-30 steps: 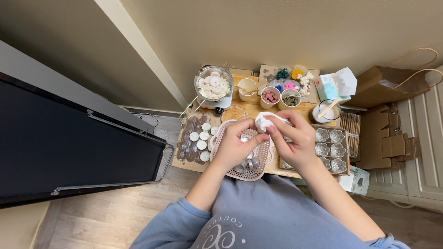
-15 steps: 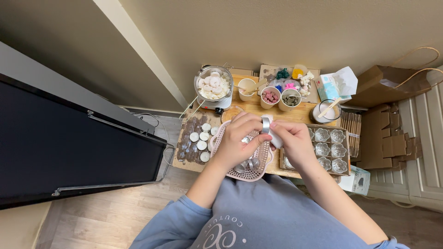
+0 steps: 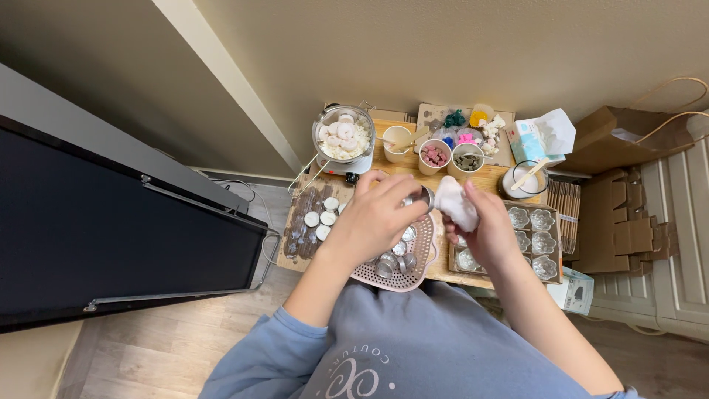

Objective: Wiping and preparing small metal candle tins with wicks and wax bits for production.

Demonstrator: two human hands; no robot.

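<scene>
Since a moment ago, the white cloth (image 3: 456, 205) has moved from on top of the small metal cup (image 3: 424, 198) to just beside it. The left hand (image 3: 373, 222) curls its fingers around the cup; the right hand (image 3: 484, 229) pinches the cloth closed. Below lie a pink perforated tray (image 3: 413, 275) and a low wooden table (image 3: 493, 179) crowded with bowls, against a beige wall (image 3: 443, 52), above grey plank flooring (image 3: 177, 343).

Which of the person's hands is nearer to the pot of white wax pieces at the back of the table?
Left. The left hand, holding a small metal cup, sits just below the pot of white wax pieces. The right hand, holding a white tissue, lies farther off, to the right.
</scene>
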